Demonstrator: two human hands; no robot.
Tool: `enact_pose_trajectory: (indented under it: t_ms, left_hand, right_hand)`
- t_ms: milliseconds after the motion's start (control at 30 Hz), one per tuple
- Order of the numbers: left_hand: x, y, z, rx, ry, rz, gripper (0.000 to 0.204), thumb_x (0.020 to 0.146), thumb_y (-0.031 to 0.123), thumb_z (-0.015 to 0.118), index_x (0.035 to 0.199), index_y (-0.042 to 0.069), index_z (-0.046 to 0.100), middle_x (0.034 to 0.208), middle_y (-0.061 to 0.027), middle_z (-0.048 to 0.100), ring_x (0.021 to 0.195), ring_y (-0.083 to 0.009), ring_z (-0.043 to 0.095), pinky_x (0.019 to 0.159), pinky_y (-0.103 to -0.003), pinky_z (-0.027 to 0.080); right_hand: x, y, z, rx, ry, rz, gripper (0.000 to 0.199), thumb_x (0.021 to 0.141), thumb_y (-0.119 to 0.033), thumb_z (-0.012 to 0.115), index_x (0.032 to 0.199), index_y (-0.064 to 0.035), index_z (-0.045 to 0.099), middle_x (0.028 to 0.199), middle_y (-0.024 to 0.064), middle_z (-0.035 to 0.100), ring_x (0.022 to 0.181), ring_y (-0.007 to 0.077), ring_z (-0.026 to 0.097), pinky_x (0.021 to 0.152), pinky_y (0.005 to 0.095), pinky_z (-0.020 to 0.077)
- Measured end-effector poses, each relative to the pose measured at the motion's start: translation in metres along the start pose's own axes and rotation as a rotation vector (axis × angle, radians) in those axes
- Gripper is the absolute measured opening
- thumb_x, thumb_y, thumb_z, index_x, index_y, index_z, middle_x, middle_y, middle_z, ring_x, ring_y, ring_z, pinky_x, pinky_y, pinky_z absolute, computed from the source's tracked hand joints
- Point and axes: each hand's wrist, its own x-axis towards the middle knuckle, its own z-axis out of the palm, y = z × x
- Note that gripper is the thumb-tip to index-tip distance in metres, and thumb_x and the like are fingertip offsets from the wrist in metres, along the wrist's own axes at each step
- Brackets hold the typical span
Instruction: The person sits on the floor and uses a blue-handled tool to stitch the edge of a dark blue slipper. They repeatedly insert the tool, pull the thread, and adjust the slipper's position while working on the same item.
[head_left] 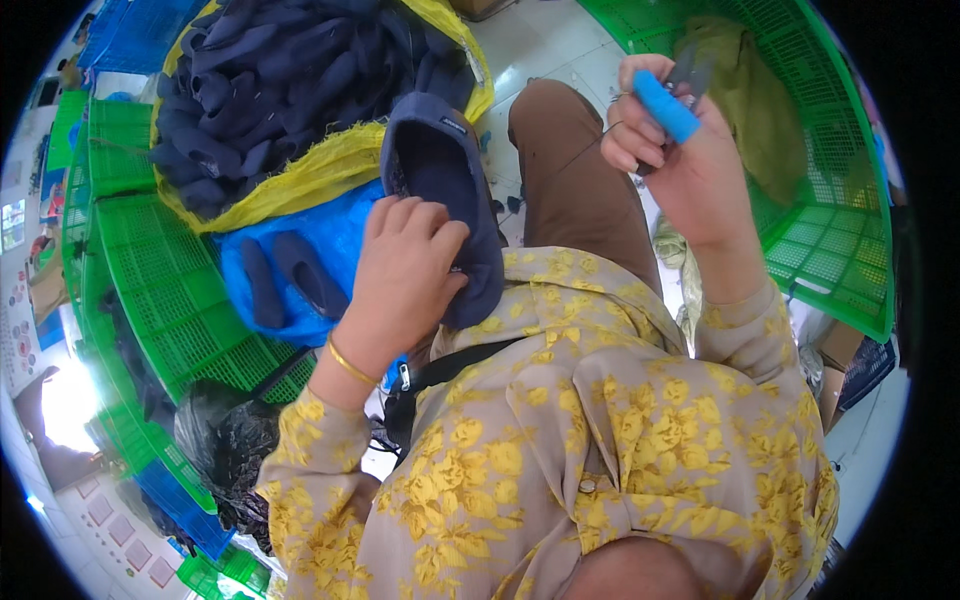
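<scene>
My left hand [405, 265] is closed on the side edge of a dark navy slipper [480, 230], its opening facing up and its toe toward me. A small light label sits at its far end. Off to the right, my right hand [700, 185] is raised and closed around a dark tool with a blue sleeve [665, 105], which looks like thread snips; its blades are blurred. A thin dark thread runs from near the right fingers toward my knee. Two more navy slippers [310, 275] lie left of my left hand on blue plastic sheeting [350, 215].
A yellow woven sack [340, 165] full of navy slippers stands at the far left. Green plastic crates [165, 290] line the left side. Another green crate [840, 240] at right holds olive cloth [750, 110]. A black plastic bag [235, 430] is by my left elbow.
</scene>
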Motion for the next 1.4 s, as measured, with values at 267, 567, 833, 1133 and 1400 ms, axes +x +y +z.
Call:
enact_pose_trajectory:
  t_ms: [267,567,833,1133,1400]
  left_hand:
    - [-0.054,0.011,0.03,-0.278,0.127,-0.424,0.027,0.073,0.007,0.076,0.095,0.002,0.062,0.09,-0.0109,0.057,0.084,-0.028,0.056,0.072,-0.034,0.047]
    - [-0.061,-0.001,0.032,-0.477,0.116,-0.424,0.02,0.074,0.001,0.071,0.092,0.003,0.063,0.089,-0.0101,0.057,0.086,-0.0281,0.055,0.076,-0.035,0.045]
    - [-0.059,-0.006,0.034,-0.502,0.089,-0.39,0.02,0.075,0.002,0.071,0.092,0.003,0.063,0.089,-0.01,0.056,0.087,-0.028,0.053,0.076,-0.035,0.044]
    - [-0.062,-0.01,0.039,-0.523,0.093,-0.366,0.019,0.075,0.003,0.071,0.092,0.004,0.063,0.089,-0.0096,0.056,0.088,-0.0277,0.053,0.077,-0.034,0.044]
    - [-0.066,-0.014,0.043,-0.616,0.107,-0.387,0.018,0.076,0.002,0.071,0.092,0.004,0.063,0.091,-0.0081,0.057,0.089,-0.0251,0.055,0.079,-0.032,0.044]
  right_hand:
    - [-0.017,0.063,0.018,-0.716,-0.173,0.181,0.01,0.092,-0.01,0.061,0.1,-0.0049,0.064,0.081,-0.0023,0.059,0.073,0.0042,0.052,0.064,0.0212,0.0436]
    - [-0.016,0.095,0.02,-1.154,-0.598,0.153,0.035,0.071,0.008,0.06,0.104,-0.0029,0.066,0.09,0.0142,0.068,0.08,0.0302,0.066,0.07,0.0325,0.0521]
    - [-0.005,0.083,0.029,-1.216,-0.695,0.223,0.034,0.067,0.004,0.059,0.098,-0.003,0.069,0.08,0.0194,0.066,0.078,0.0365,0.064,0.072,0.043,0.0515]
    - [-0.002,0.094,0.026,-1.289,-0.752,0.198,0.034,0.068,0.003,0.06,0.101,-0.0034,0.068,0.08,0.0209,0.066,0.078,0.0373,0.065,0.072,0.0445,0.0507]
    - [-0.009,0.113,0.01,-0.991,-0.642,0.339,0.041,0.074,0.008,0.051,0.109,-0.008,0.064,0.092,0.0177,0.067,0.089,0.0349,0.065,0.078,0.0384,0.0507]
